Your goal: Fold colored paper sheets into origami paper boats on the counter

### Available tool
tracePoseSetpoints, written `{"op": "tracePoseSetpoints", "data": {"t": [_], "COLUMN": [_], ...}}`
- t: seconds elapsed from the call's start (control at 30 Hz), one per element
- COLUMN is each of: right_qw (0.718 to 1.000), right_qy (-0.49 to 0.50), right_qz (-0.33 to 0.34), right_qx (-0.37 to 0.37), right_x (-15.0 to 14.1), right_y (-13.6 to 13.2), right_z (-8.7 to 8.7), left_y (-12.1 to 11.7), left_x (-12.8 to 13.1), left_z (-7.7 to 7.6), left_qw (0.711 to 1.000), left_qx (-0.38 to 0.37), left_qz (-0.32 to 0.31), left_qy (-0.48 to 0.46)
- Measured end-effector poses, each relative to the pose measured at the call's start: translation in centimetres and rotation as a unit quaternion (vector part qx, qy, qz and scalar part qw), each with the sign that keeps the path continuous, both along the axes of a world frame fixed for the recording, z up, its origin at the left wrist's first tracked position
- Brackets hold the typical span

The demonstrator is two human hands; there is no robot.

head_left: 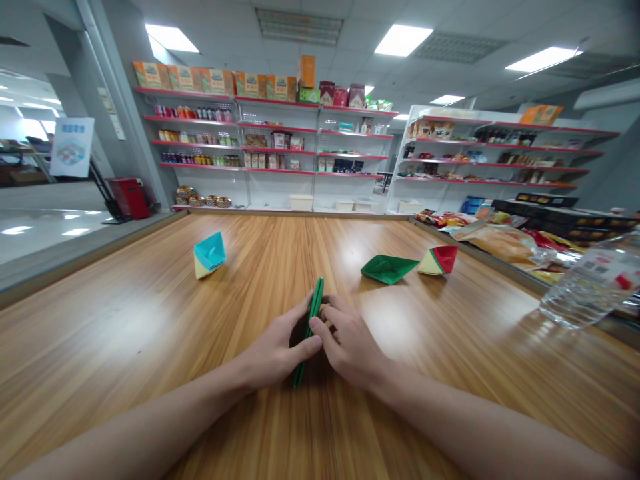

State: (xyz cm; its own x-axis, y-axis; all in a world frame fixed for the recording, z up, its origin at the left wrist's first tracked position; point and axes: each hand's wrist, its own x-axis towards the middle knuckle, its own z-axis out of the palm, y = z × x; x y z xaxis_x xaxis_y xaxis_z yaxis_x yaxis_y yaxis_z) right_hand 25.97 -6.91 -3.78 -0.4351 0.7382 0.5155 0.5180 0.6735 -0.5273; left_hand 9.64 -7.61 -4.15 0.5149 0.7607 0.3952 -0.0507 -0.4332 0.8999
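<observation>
A narrow piece of folded green paper stands on edge between my hands, just above the wooden table. My left hand grips it from the left, with the thumb laid across the near side. From the right, my right hand pinches the same paper, its thumb against the folded edge and the other fingers curled behind. Farther off on the table are a blue and yellow folded paper boat to the left, a dark green paper boat to the right, and a red and yellow paper boat beside that.
A clear plastic bottle stands at the table's right side. Beyond the right edge lie snack packets and black boxes. Shelves with goods line the back. At the far left are a sign board and a red box.
</observation>
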Motion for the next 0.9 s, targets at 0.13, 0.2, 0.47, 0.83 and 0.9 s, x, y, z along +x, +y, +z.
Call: {"op": "tracePoseSetpoints", "data": {"t": [0.13,0.2,0.47,0.83,0.9], "right_qw": [0.999,0.998,0.992,0.991,0.993], "right_qy": [0.026,0.032,0.053,0.068,0.058], "right_qz": [-0.008,0.001,0.017,0.018,0.011], "right_qx": [-0.023,-0.053,-0.115,-0.113,-0.105], "right_x": [0.08,0.17,0.4,0.41,0.46], "right_y": [0.07,0.05,0.22,0.53,0.6], "right_z": [-0.04,-0.05,-0.14,-0.31,-0.31], "left_y": [0.25,0.33,0.57,0.68,0.76], "left_x": [0.18,0.2,-0.04,-0.47,-0.49], "left_z": [-0.1,-0.07,-0.05,-0.1,-0.19], "left_qw": [0.995,0.992,0.984,0.983,0.98], "left_qx": [-0.057,-0.083,-0.127,-0.144,-0.154], "left_qz": [-0.044,-0.052,-0.046,0.01,0.026], "left_qy": [-0.066,-0.083,-0.115,-0.117,-0.125]}}
